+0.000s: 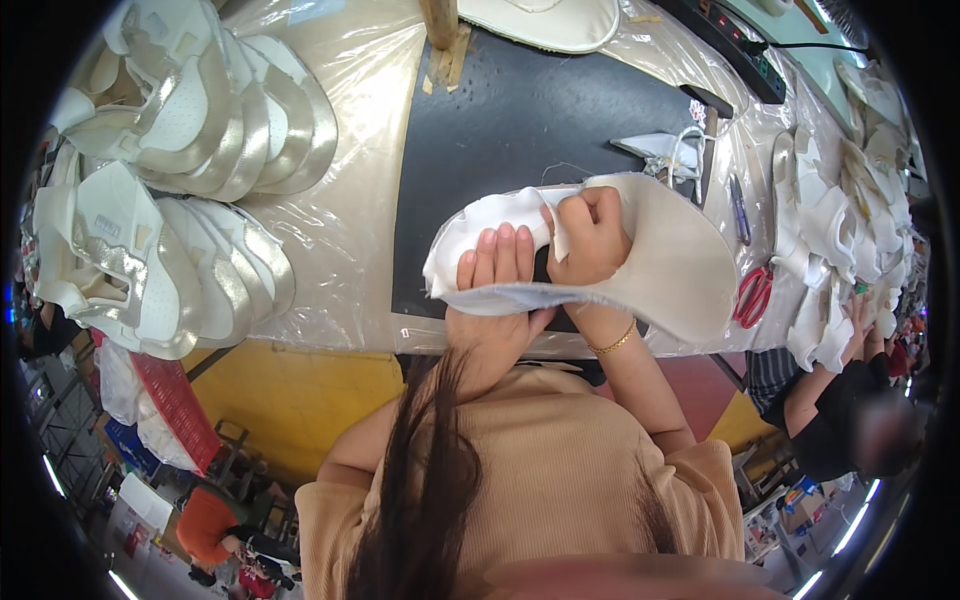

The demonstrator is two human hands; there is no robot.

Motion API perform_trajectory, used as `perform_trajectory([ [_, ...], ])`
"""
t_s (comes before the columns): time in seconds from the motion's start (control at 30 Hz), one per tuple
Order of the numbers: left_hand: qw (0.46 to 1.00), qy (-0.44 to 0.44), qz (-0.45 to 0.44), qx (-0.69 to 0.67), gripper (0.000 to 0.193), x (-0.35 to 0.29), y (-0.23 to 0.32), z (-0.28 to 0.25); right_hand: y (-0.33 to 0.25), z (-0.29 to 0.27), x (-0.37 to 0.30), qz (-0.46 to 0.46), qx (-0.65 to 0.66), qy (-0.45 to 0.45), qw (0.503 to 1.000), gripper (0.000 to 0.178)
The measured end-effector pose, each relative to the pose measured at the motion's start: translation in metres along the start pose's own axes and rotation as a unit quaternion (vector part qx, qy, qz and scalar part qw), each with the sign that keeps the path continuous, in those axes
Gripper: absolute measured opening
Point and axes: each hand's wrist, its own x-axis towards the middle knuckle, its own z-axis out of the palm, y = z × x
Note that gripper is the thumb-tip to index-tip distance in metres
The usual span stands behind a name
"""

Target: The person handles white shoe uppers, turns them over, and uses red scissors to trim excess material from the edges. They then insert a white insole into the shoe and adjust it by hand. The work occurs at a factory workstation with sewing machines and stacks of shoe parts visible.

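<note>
A cream shoe upper (685, 255) with a white padded lining (505, 212) is held over the near part of the black mat. My left hand (495, 265) grips its near edge; the fingers lie together over the lining and the palm is underneath. Inside the opening, my right hand (590, 235) is closed with curled fingers at the lining's folded edge, seemingly pinching it. Its fingertips are partly hidden. A loose thread shows just beyond the upper.
Stacked white-and-gold shoe uppers (290, 120) fill the left side. Rightward lie a hammer (711, 125), a white cloth piece (655, 150), a pen (740, 210), red-handled scissors (752, 297) and white pieces (820, 210). A wooden post (438, 22) stands behind. A co-worker (840, 400) works at right.
</note>
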Motion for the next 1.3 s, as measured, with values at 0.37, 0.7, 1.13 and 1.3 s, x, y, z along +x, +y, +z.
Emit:
perform_trajectory([
  [0.37, 0.998, 0.004, 0.008, -0.066, 0.073, 0.025, 0.01, 0.003, 0.003, -0.003, 0.013, 0.008, 0.039, -0.003, 0.999, 0.023],
  [0.7, 0.986, 0.092, 0.054, -0.124, 0.043, 0.031, 0.003, 0.007, 0.005, -0.003, 0.016, -0.046, -0.001, 0.044, 0.998, 0.023],
  [1.13, 0.995, 0.036, 0.08, 0.036, 0.034, 0.038, -0.004, 0.001, 0.012, 0.005, -0.005, -0.008, 0.006, -0.158, 0.987, 0.025],
  [1.3, 0.991, 0.08, 0.085, -0.068, 0.041, 0.039, -0.005, 0.014, 0.0, -0.022, -0.011, -0.123, -0.03, -0.053, 0.991, 0.02],
])
